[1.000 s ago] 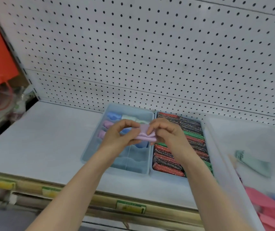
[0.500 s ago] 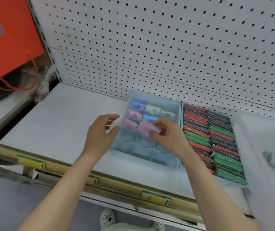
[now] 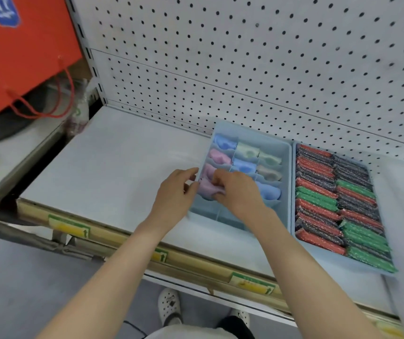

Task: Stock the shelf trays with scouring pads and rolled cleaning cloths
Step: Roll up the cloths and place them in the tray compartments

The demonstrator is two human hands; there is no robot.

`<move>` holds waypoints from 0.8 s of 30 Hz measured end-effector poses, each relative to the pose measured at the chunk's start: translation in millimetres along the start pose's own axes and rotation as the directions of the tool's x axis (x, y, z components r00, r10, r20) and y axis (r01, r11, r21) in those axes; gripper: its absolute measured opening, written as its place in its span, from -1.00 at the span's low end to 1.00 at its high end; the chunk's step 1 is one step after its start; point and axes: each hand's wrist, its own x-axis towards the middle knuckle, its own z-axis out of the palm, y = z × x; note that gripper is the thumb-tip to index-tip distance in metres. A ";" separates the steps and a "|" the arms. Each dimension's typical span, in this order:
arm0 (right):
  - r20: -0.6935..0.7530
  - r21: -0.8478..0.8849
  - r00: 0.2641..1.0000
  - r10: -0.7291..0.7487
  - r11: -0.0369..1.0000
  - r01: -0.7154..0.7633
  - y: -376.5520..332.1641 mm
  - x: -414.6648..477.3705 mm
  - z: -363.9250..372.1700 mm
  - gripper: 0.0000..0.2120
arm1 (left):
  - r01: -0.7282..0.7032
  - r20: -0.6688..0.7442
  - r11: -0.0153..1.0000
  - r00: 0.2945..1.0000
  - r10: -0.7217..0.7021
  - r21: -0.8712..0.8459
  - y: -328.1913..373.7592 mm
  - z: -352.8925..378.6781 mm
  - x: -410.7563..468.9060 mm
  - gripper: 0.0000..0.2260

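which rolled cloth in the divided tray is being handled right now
The lilac cloth nearest the front in the left column of the divided tray: the right hand pinches it, with the left hand close beside. No hand grips the other cloths.

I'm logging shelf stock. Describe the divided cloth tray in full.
The divided tray is pale blue, seemingly plastic, split by partitions into three columns of compartments. It lies flat on the shelf, near the pegboard, beside the scouring pad tray on its right. Rear compartments hold rolled cloths in blue, pink, pale green and grey; the front ones look empty. The right hand grips a purple cloth in the left column; the left hand is at the left wall.
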 end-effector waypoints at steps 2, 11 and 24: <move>0.028 -0.092 0.999 -0.015 0.996 0.018 -4.3 4.9 -5.3 -0.86 | -0.003 0.006 1.000 1.000 0.003 0.014 -0.9 0.2 0.5 -0.67; 0.059 -0.314 0.998 -0.012 0.949 0.030 -23.1 11.6 -1.5 -0.88 | -0.014 0.036 0.996 0.999 0.011 0.085 1.7 -0.1 1.5 -0.67; -0.460 0.300 0.818 0.346 0.927 -0.223 177.2 -136.2 -116.8 -0.87 | -0.423 0.067 0.890 0.906 0.418 0.168 109.9 83.9 16.0 -0.70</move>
